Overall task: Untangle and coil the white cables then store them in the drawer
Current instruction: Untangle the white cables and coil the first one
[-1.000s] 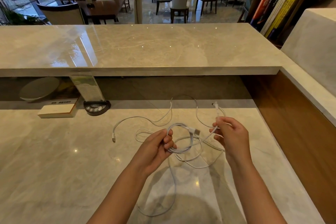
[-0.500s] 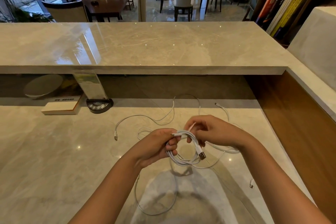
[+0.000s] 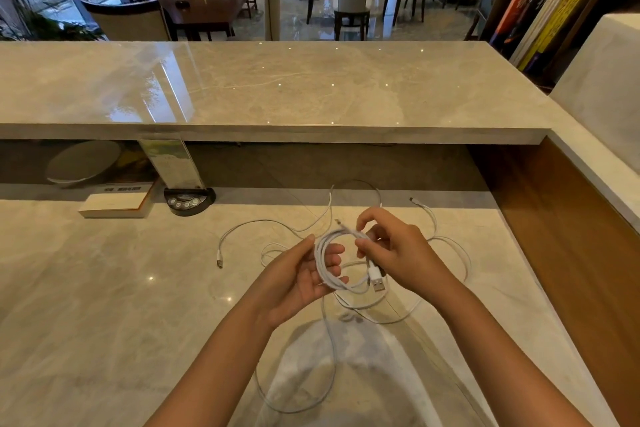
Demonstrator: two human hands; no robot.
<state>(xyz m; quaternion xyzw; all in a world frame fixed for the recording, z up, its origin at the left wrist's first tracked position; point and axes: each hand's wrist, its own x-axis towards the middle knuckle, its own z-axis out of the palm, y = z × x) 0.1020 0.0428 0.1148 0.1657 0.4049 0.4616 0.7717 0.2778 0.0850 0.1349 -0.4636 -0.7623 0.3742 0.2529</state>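
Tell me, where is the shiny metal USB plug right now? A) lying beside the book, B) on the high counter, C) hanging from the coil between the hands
C: the USB plug dangles from the coiled white cable held by the left hand and right hand.

Both hands [image 3: 349,263] hold a coiled white cable [image 3: 327,265].

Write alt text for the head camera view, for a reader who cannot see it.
Two bare hands hold a small coil of white cable above a marble desk: the left hand grips the coil, and the right hand pinches its top. A USB plug hangs from the coil, and more loose white cable sprawls on the desk.
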